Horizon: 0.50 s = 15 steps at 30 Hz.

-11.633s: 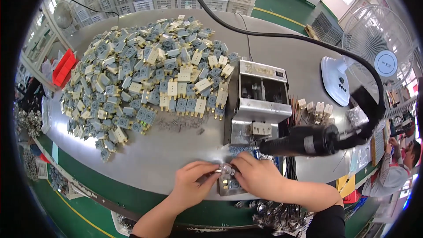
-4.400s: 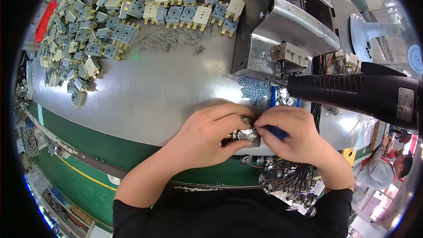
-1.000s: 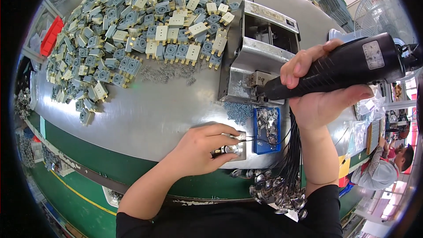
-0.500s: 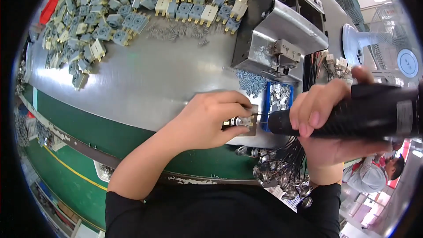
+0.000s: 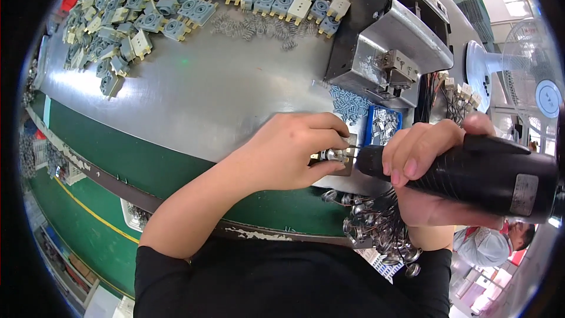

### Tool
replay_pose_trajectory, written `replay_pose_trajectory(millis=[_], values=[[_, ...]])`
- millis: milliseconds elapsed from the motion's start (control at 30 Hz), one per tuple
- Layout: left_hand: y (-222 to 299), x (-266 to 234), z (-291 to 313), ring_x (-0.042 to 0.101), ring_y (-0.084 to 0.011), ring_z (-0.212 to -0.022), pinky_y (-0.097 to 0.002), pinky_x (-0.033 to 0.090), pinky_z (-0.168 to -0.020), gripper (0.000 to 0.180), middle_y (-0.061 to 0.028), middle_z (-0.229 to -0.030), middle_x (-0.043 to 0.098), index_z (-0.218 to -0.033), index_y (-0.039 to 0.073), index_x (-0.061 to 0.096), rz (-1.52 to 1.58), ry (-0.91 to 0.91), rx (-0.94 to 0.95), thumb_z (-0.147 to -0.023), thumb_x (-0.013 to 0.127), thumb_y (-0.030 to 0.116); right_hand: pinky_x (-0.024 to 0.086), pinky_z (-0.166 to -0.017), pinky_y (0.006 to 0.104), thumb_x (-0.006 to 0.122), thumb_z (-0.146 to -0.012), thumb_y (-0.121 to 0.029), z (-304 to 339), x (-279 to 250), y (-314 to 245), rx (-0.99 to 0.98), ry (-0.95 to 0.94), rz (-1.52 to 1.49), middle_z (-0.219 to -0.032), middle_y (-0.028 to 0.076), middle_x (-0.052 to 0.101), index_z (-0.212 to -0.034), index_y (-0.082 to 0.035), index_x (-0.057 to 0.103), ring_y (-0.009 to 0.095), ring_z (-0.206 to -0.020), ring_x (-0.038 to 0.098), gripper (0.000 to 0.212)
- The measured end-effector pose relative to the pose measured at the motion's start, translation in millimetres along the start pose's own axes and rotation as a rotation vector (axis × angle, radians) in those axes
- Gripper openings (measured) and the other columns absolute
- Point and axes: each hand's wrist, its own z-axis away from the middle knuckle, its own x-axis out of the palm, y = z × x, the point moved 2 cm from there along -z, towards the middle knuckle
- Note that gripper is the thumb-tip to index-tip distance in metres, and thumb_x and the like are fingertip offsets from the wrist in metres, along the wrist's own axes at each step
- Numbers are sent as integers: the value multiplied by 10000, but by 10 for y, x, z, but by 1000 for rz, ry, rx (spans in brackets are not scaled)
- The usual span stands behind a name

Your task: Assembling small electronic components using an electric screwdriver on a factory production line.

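My left hand (image 5: 291,150) is closed, pinching a small cylindrical metal part (image 5: 333,155) between thumb and fingers just above the bench edge. Its fingers hide some of that part. A black power screwdriver (image 5: 477,179) is gripped in my right hand (image 5: 421,159), lying almost level with its nose toward the left. The thin bit reaches the end of the metal part; whether it sits in a screw is too small to tell. Under the pinched part is a small flat plate (image 5: 347,168).
Blue-grey screws (image 5: 350,104) lie beside a blue tray (image 5: 369,126) of small metal pieces. Behind stands a metal fixture (image 5: 376,53). Grey-and-cream switch blocks (image 5: 176,6) and springs (image 5: 259,26) cover the far bench. Wired metal discs (image 5: 371,221) hang near my right forearm. A person (image 5: 485,244) sits at right.
The screwdriver's nose and my left hand are closer together, and the tool's rear end has dipped. The whole view has shifted slightly, moving the bench items to the right.
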Motion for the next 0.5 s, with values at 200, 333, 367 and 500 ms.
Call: replay_pose_trajectory(millis=[200, 333, 367, 500], values=[[22, 5, 4, 750, -302, -961, -392, 609, -798, 265, -90, -1133, 746, -1000, 45, 737, -9, -19, -39, -777, 864, 110, 525, -635, 416, 754, -802, -698, -15, -93, -17, -39, -196, -83, -817, 142, 630, -1294, -72, 416, 254, -639, 619, 865], [20, 1, 16, 749, -300, -962, -391, 608, -791, 266, -82, -1128, 745, -1000, 48, 732, 0, -33, -66, -776, 862, 109, 543, -747, 489, 912, -831, -447, -6, -84, -45, -2, -309, -129, -910, 216, 665, -1273, -48, 404, 307, -760, 659, 782], [23, 3, 12, 749, -300, -960, -390, 608, -790, 266, -81, -1125, 745, -1000, 49, 732, 1, -29, -68, -774, 861, 106, 543, -747, 489, 912, -831, -447, -1, -52, -18, -3, -309, -125, -910, 216, 665, -1273, -48, 404, 307, -760, 659, 782], [11, 9, 11, 750, -302, -956, -389, 610, -794, 268, -81, -1121, 749, -1000, 50, 735, -3, -27, -63, -767, 859, 97, 505, -508, 355, 610, -804, -879, 13, 25, 50, -113, -165, 22, -723, 78, 606, -1209, -100, 425, 200, -521, 586, 898]])
